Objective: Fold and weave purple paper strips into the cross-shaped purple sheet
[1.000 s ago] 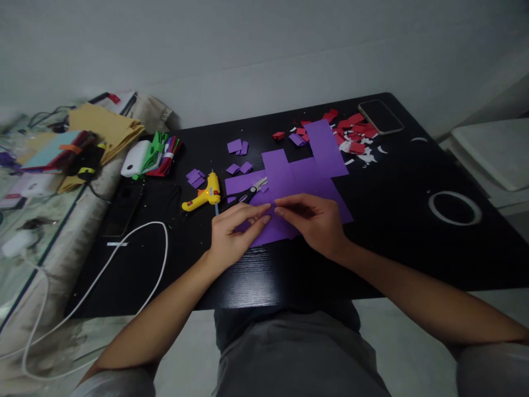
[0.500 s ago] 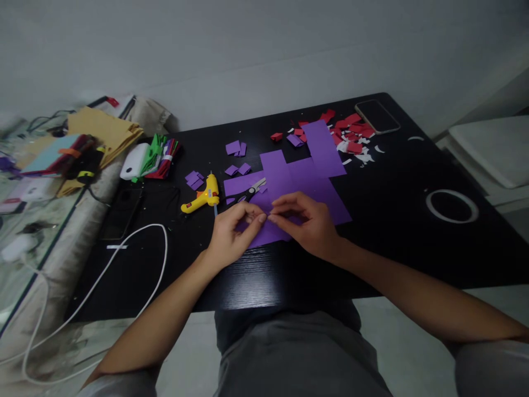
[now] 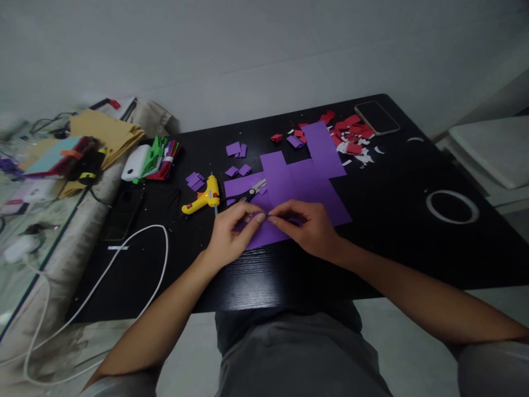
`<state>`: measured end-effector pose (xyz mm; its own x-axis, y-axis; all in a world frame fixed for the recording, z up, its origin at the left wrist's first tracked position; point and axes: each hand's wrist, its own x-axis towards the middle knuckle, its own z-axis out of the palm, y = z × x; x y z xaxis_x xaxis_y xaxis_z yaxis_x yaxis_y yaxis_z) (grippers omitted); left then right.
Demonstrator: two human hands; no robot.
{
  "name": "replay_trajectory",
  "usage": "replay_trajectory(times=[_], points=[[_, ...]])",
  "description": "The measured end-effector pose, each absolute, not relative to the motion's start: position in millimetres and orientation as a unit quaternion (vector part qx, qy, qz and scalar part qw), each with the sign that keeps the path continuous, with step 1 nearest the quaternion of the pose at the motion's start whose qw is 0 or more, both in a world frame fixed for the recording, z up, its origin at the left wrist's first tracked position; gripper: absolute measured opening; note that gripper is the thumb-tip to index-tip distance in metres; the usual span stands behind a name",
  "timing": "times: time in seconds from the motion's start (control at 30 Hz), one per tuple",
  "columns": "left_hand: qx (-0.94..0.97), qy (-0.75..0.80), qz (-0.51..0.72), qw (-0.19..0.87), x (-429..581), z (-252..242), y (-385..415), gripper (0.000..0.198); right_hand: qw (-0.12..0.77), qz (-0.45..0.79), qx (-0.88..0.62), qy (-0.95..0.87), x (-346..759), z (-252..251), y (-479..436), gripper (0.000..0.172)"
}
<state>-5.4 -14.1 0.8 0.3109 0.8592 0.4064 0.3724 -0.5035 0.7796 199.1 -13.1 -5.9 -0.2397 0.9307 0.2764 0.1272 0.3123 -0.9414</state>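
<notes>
My left hand (image 3: 233,229) and my right hand (image 3: 309,225) meet fingertip to fingertip over the purple paper sheets (image 3: 308,187). Both are closed in a pinch on a small piece of purple paper (image 3: 265,215), mostly hidden by the fingers. Just beyond my left hand lie black-handled scissors (image 3: 250,193), blades partly on the purple sheet. To their left rests a yellow glue gun (image 3: 204,197). Small folded purple paper squares (image 3: 195,180) lie behind it, with more folded squares (image 3: 238,170) farther back.
Red and white paper scraps (image 3: 353,135) and a phone (image 3: 377,117) lie at the back right. A white tape ring (image 3: 452,207) sits on the right. Leftward are a white cable (image 3: 165,253), a dark phone (image 3: 122,214) and bundled coloured paper strips (image 3: 157,160).
The fingers of my right hand have drawn closer together, its index finger now nearer the thumb. My left hand stays almost in place. The things on the table have not moved.
</notes>
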Motion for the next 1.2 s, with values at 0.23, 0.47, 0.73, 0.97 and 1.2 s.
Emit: replay_trajectory(times=[0.23,0.47,0.73,0.97,1.2], points=[[0.695,0.44,0.491,0.285,-12.8,-0.2,-10.7,0.016,0.49,0.423,-0.391,-0.654,199.8,-5.1,-11.9,0.018],[0.674,0.42,0.537,0.286,-20.5,3.5,-3.6,0.018,0.496,0.444,-0.392,-0.634,202.1,-6.8,-6.5,0.022],[0.68,0.425,0.544,0.249,-21.2,5.6,-3.1,0.017,0.483,0.41,-0.397,-0.664,206.4,-2.8,-3.3,0.013],[0.686,0.434,0.539,0.225,-24.2,2.6,-2.3,0.014,0.507,0.435,-0.389,-0.634,208.7,-7.1,4.7,0.013],[0.641,0.434,0.573,0.271,-19.0,6.6,-3.2,0.017,0.543,0.439,-0.395,-0.597,207.0,-5.3,1.8,0.025]])
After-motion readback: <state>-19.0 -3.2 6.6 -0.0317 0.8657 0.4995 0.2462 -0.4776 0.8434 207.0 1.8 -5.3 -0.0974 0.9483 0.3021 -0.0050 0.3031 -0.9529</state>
